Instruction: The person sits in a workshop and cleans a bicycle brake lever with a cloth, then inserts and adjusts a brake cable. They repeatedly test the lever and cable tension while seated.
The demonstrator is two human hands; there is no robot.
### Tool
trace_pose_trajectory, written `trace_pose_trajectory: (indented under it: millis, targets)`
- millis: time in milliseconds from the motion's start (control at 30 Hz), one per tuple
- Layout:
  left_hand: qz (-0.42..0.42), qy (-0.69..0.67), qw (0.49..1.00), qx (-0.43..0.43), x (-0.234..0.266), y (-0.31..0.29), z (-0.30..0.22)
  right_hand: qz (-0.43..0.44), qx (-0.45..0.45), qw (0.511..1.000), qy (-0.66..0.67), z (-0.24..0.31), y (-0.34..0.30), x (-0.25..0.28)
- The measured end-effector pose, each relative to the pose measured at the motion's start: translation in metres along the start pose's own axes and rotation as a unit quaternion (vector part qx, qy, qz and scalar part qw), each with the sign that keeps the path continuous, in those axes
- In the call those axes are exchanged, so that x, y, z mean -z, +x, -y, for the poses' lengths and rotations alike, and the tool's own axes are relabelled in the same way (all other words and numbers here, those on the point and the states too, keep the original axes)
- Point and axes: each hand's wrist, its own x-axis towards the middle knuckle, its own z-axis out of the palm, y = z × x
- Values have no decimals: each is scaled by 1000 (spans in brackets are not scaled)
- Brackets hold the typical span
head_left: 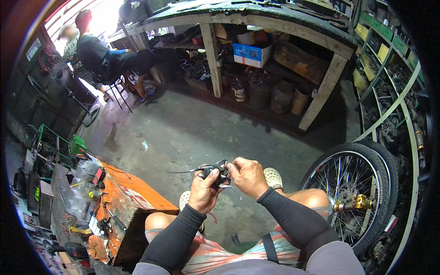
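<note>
In front of my knees, my left hand [205, 190] is closed round a small black bicycle brake lever assembly [222, 177]. A silver lever blade hangs from its lower right side, and a thin cable [182, 171] sticks out to the left. Over the assembly's right end my right hand [247, 175] pinches with thumb and forefinger. What lies between those fingertips is too small to make out. Both hands are held in the air above the concrete floor [183, 128].
An orange-topped wooden box [126, 188] with tools stands at my left. Bicycle wheels [353, 188] lean at my right, before a parts shelf [389, 82]. A long workbench [270, 20] runs across the far side. Two people [98, 52] sit at the far left.
</note>
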Motion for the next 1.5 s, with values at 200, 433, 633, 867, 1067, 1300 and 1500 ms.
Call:
trace_pose_trajectory:
  millis: [200,433,633,867,1067,1300,1500]
  targets:
    - [13,6,1000,-16,-11,-7,0,-38,19,999,-14,-6,7,6]
    - [-11,-25,999,-31,-6,-10,-1,-23,61,990,122,11,-3,11]
    - [23,164,966,-197,-12,-15,2,-95,-4,995,41,-11,19,17]
    - [22,401,874,-275,-10,-18,8,-1,72,997,-18,0,5,30]
    - [18,481,821,-307,-17,-24,-1,-21,78,996,-30,5,17,59]
    - [43,521,781,-342,-17,-19,7,3,64,993,-100,12,2,32]
    - [48,528,790,-309,-14,-15,8,7,77,989,-125,3,4,38]
